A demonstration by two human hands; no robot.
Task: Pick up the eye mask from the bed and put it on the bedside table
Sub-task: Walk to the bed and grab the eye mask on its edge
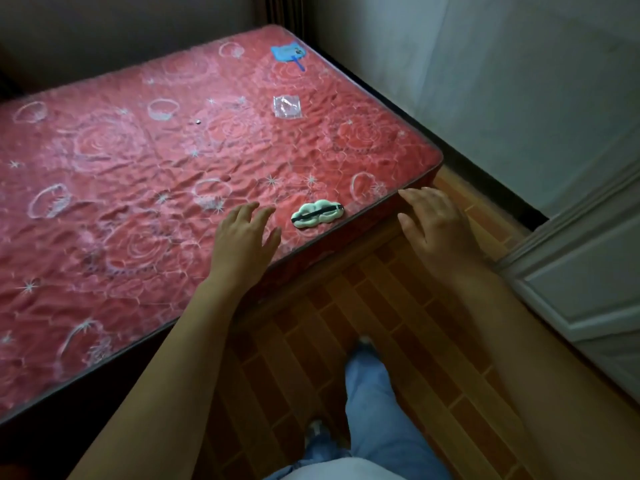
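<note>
While hands (242,233) flank it, eye mask (317,213) lies crosswise, strap up.

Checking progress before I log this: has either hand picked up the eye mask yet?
No, the eye mask lies on the mattress between the open left hand and right hand, untouched.

A home bedroom: red quilted mattress (156,174), wood-pattern floor (398,306).

Your left hand (242,237) and right hand (438,221) flank the eye mask (317,213) with bare bed (138,161) around it. The clear packet (286,106) and blue fan (288,53) lie well apart.
</note>
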